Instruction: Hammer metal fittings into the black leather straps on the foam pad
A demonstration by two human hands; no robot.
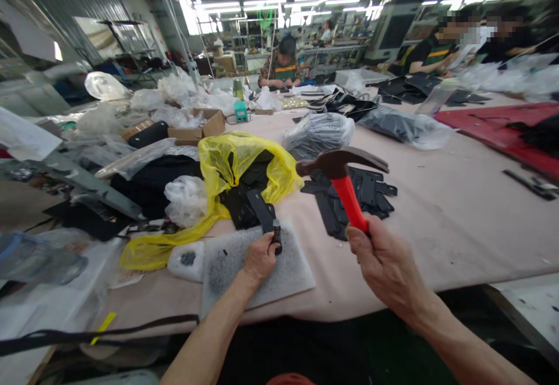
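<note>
From my remote seat I see the right hand (pixel 386 262) gripping a hammer (pixel 347 195) raised above the table (pixel 437 222), handle slanting up and leftward, claw pointing right (its handle is bright red). The left hand (pixel 261 258) pinches a dark punch (pixel 276 236), long axis roughly upright, over a black strip (pixel 261 211) on the speckled slab (pixel 297 262).
</note>
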